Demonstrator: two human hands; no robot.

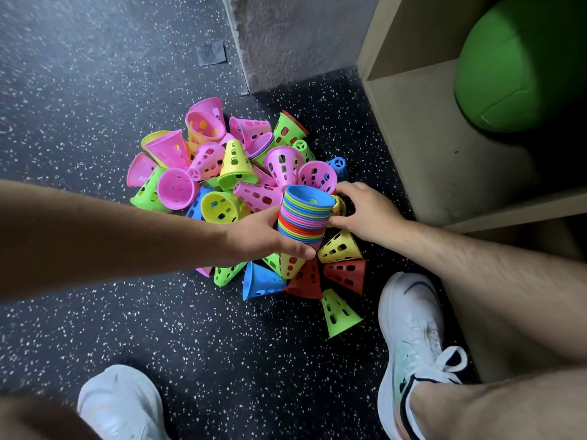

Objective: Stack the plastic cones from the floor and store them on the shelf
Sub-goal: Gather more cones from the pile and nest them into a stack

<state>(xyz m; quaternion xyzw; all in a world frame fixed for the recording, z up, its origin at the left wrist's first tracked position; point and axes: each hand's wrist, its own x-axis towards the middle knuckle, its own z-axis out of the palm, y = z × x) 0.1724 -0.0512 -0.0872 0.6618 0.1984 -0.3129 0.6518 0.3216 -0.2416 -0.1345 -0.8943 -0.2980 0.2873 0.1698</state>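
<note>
A heap of loose plastic cones (pixel 222 173) in pink, yellow, green, blue and red lies on the dark speckled floor. Above its right side my left hand (pixel 263 239) grips a tall stack of nested cones (pixel 303 217) held mouth up, with a blue cone on top. Just right of the stack, my right hand (pixel 362 211) reaches down and its fingers close round a yellow cone (pixel 338 207), which is mostly hidden behind the stack. The beige wooden shelf (pixel 444 147) stands to the right of the heap.
A big green ball (pixel 521 68) sits in the shelf's upper compartment. My two white shoes (pixel 413 331) (pixel 120 404) stand on the floor in front of the heap. A grey wall corner (pixel 286 42) rises behind the heap. Bare floor (pixel 95 74) stretches to the left.
</note>
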